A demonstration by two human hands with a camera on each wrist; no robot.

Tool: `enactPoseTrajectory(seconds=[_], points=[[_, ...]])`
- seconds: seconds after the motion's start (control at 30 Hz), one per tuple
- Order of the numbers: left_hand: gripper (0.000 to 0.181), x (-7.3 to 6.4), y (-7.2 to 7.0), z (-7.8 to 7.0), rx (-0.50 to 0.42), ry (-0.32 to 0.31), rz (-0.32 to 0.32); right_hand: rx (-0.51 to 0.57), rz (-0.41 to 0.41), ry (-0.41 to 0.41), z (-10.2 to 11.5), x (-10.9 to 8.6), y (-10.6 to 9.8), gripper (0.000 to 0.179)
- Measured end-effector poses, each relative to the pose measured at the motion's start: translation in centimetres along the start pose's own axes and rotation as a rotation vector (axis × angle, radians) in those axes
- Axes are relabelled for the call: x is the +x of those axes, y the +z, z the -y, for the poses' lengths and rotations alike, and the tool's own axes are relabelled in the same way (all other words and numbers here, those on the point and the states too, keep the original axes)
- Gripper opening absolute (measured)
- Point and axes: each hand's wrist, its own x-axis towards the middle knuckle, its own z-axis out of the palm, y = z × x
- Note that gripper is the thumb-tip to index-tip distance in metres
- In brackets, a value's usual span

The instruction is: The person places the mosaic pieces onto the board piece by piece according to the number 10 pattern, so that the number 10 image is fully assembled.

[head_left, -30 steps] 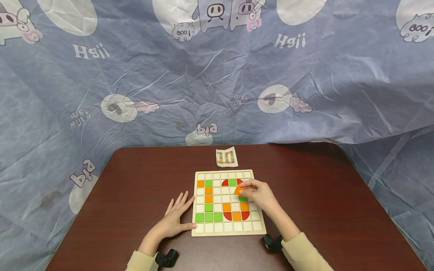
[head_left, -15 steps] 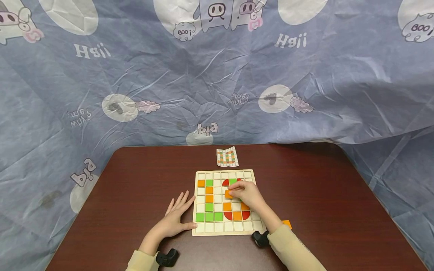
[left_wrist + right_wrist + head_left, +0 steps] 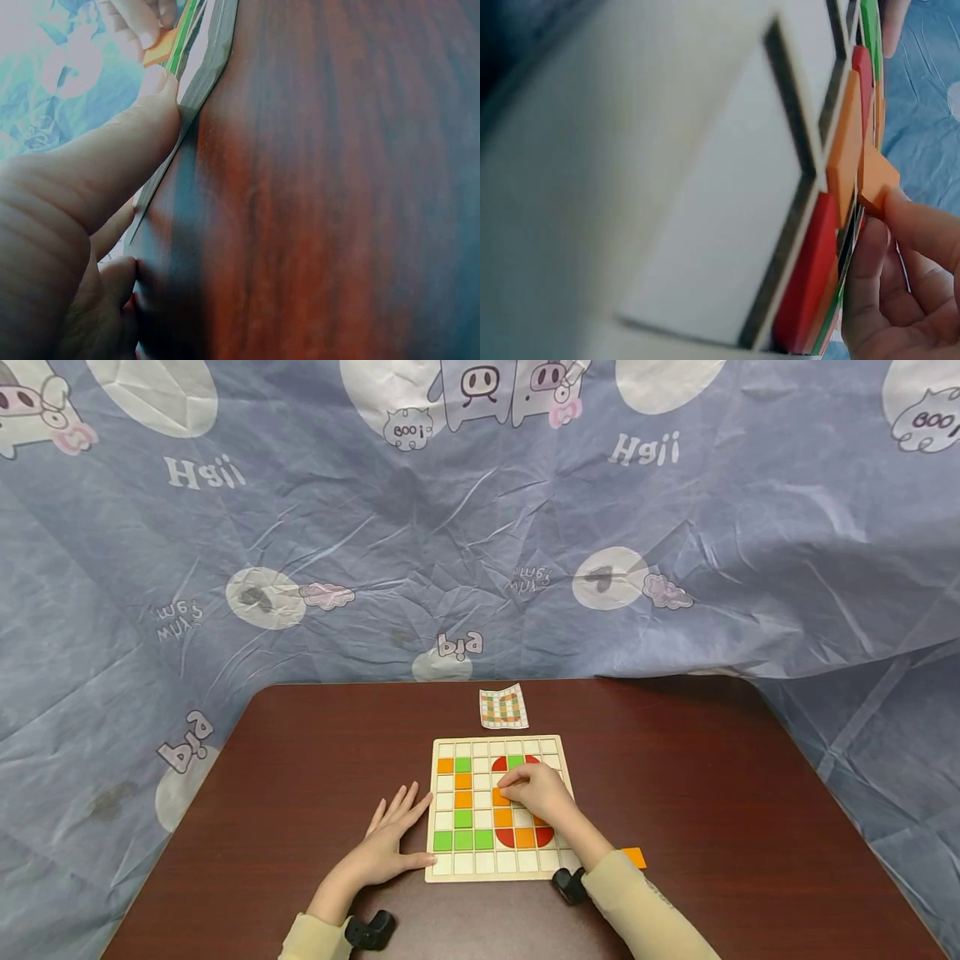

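A pale wooden grid board (image 3: 487,862) lies on the table, its cells partly filled with green and orange squares and red quarter-round tiles. My right hand (image 3: 542,793) pinches an orange square tile (image 3: 500,796) between thumb and forefinger, low over a cell just beyond another orange tile (image 3: 502,817). In the right wrist view the pinched tile (image 3: 877,178) is tilted, one edge down at the grid. My left hand (image 3: 386,845) lies with fingers spread along the board's left edge. Its thumb (image 3: 142,124) touches the rim in the left wrist view.
A small paper card (image 3: 504,707) with a coloured grid pattern lies behind the board. A loose orange tile (image 3: 634,857) sits on the dark wood table (image 3: 697,777), right of the board and beside the right sleeve. A blue printed cloth (image 3: 480,527) hangs behind the table.
My right hand has moved left across the board with the orange tile and down to a cell. The loose orange tile by the sleeve has come into view. My left hand has stayed put.
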Motion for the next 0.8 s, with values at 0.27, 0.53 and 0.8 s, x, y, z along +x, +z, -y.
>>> enactPoseTrajectory(seconds=[0.27, 0.53, 0.8], points=[[0.093, 0.1, 0.1, -0.1, 0.007, -0.013, -0.005, -0.104, -0.010, -0.070, 0.4, -0.5, 0.2, 0.005], [0.092, 0.0, 0.2, 0.0, 0.018, -0.006, -0.006, -0.140, -0.021, -0.080, 0.2, -0.5, 0.4, 0.007], [0.092, 0.1, 0.0, -0.1, 0.006, -0.005, -0.002, 0.019, -0.067, 0.015, -0.2, -0.4, -1.3, 0.009]])
